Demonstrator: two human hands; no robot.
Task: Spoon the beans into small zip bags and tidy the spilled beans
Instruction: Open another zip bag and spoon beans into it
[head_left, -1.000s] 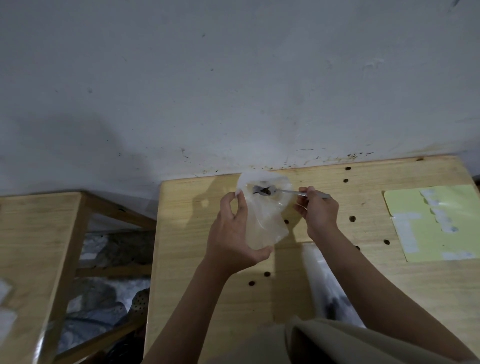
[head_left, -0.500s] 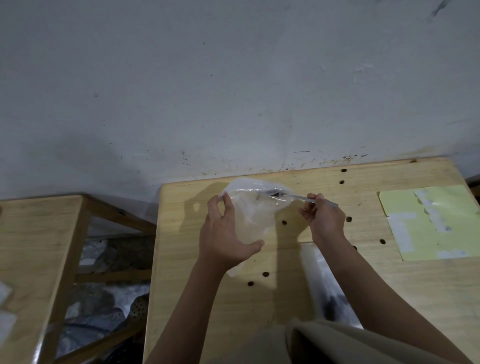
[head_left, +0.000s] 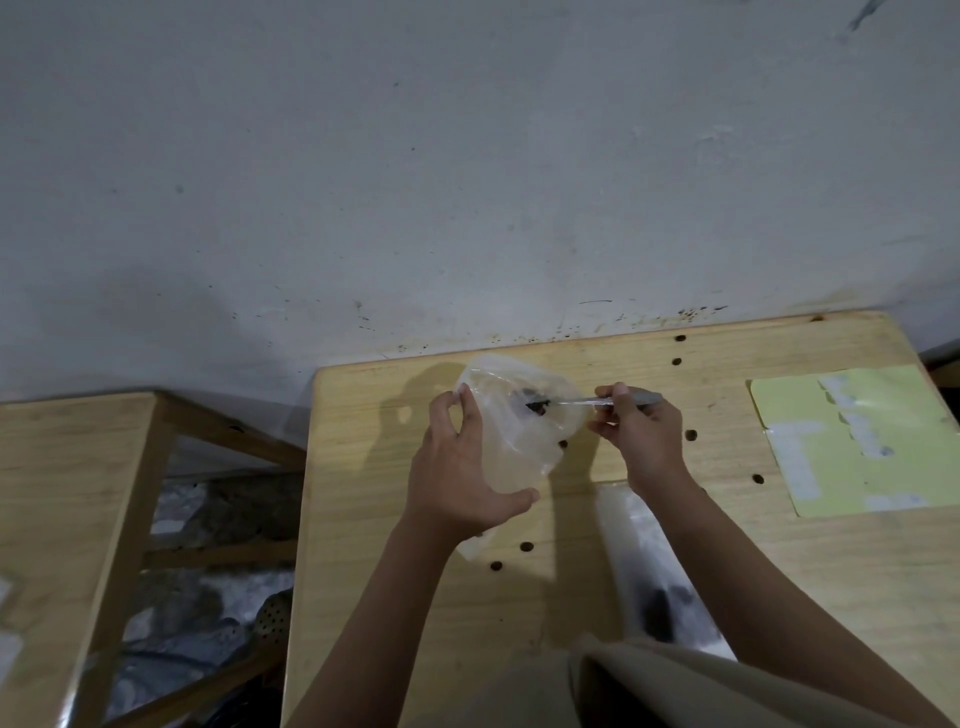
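My right hand (head_left: 641, 441) pinches the spoon (head_left: 597, 400), its bean-laden bowl inside the zip bag (head_left: 511, 431) that my left hand (head_left: 457, 467) clasps open above the table (head_left: 727, 545), so I should tip slowly, avoiding adding to the spilled beans (head_left: 525, 546).

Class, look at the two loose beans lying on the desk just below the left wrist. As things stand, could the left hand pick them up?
Probably not yet. The left hand is closed around the clear bag, so its grip is taken. The two beans lie bare on the desk, nothing covering them.
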